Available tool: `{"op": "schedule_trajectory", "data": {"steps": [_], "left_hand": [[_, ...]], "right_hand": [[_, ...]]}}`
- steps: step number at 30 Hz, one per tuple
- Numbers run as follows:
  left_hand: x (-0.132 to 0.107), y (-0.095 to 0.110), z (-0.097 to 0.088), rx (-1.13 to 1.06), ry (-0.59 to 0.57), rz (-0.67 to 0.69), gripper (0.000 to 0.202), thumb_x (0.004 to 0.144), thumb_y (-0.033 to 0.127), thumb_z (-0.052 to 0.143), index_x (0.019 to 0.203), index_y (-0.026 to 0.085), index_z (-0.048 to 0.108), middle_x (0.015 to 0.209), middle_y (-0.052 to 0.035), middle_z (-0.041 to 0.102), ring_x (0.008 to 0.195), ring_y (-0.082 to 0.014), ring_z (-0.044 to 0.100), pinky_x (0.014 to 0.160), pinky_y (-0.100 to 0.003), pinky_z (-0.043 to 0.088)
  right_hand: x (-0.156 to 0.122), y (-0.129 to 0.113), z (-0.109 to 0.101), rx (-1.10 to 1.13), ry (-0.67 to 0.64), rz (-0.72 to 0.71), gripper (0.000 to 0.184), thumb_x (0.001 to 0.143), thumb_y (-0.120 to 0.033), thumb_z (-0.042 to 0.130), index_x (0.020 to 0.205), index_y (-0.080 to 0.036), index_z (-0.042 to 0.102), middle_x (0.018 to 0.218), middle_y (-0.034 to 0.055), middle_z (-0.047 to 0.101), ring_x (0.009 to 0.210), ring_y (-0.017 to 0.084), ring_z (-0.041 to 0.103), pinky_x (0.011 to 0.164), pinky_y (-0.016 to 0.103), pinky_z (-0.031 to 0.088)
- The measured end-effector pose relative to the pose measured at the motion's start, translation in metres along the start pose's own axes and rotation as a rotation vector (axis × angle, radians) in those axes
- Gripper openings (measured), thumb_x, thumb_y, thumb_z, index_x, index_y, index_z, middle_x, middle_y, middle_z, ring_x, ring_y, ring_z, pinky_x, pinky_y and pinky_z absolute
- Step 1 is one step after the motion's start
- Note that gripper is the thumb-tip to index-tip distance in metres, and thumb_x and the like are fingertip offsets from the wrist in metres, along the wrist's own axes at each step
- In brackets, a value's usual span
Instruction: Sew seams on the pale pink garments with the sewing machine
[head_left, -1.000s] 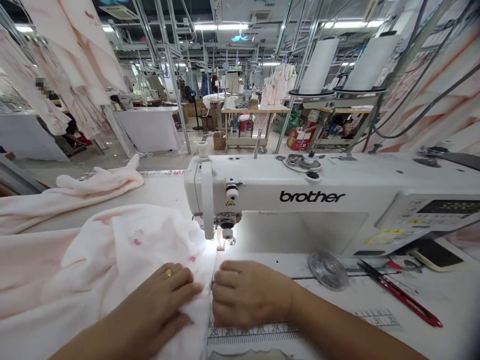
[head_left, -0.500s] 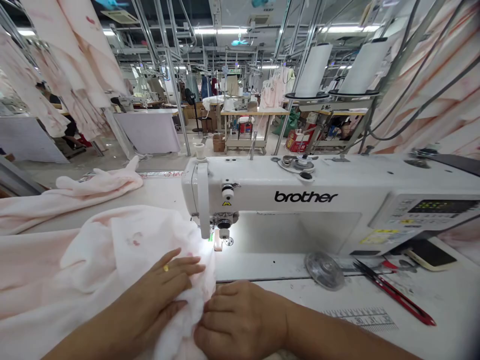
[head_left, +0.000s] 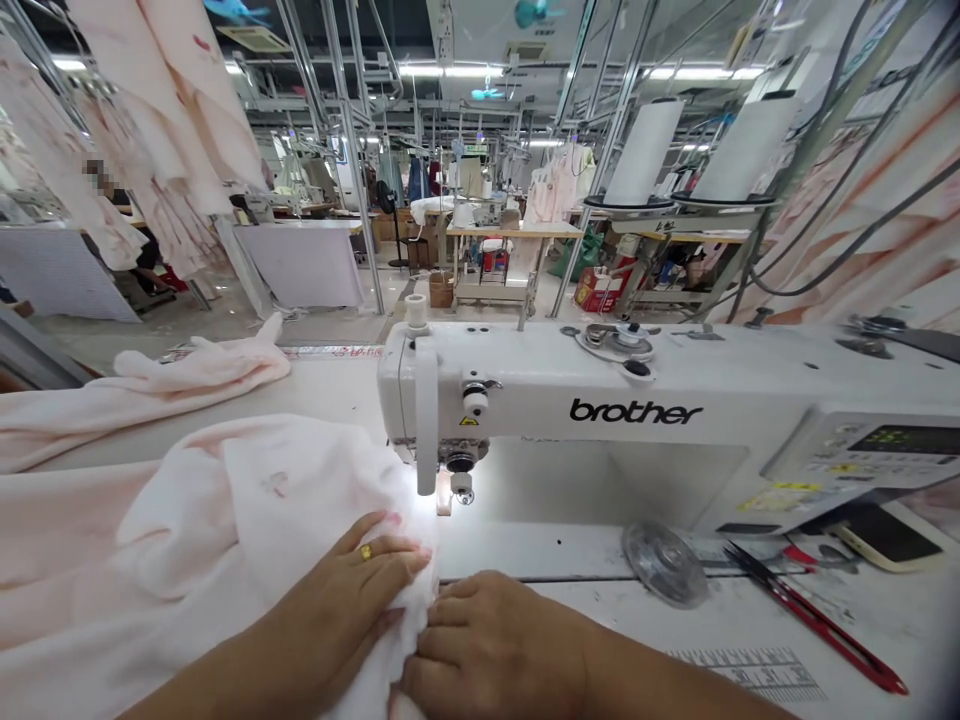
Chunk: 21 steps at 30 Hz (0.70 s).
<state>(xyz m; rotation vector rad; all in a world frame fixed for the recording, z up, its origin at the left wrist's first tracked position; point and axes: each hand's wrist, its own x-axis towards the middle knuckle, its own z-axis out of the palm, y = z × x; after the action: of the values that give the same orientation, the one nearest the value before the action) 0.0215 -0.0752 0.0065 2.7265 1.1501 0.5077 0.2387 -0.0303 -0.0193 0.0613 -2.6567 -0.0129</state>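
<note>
Hands have drawn back toward the body from the presser foot (head_left: 444, 500): left hand (head_left: 352, 600) presses flat on the pink fabric (head_left: 262, 500), right hand (head_left: 487, 650) curls, pinching its bunched edge on the tabletop (head_left: 570, 555), just short of the foot.

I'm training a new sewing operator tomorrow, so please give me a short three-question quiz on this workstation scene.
1. True or false: the person's left hand wears a gold ring.
2. Which thing lies on the white table, right of the round silver metal disc? A) red-handled, black-bladed thread snips B) a blue plastic cup C) a wooden hammer
3. Fill in: the left hand and the right hand both touch the ___ in front of the white Brother sewing machine.

Key: 1 true; 2 A; 3 soft pale pink fabric.
</note>
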Motion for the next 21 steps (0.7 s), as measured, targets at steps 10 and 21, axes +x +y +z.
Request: {"op": "schedule_trajectory", "data": {"steps": [10, 21], "left_hand": [[0.031, -0.026, -0.023, -0.011, -0.178, -0.130, 0.039, 0.096, 0.019, 0.037, 0.135, 0.025, 0.041, 0.128, -0.0046, 0.063, 0.117, -0.0193, 0.057, 0.109, -0.040, 0.037], [-0.011, 0.020, 0.022, 0.498, 0.245, -0.091, 0.048, 0.076, 0.013, 0.048, 0.123, 0.012, 0.053, 0.124, -0.0135, 0.063, 0.115, -0.0270, 0.057, 0.098, -0.040, 0.042]], "right_hand": [[0.000, 0.014, -0.006, 0.073, -0.112, 0.155, 0.014, 0.102, -0.014, 0.045, 0.105, -0.014, 0.059, 0.096, 0.0043, 0.064, 0.087, 0.019, 0.055, 0.082, 0.030, 0.044], [-0.002, 0.007, -0.004, 0.076, -0.088, -0.052, 0.007, 0.088, -0.022, 0.059, 0.087, -0.016, 0.061, 0.097, 0.0040, 0.064, 0.091, 0.018, 0.060, 0.069, 0.029, 0.047]]}}
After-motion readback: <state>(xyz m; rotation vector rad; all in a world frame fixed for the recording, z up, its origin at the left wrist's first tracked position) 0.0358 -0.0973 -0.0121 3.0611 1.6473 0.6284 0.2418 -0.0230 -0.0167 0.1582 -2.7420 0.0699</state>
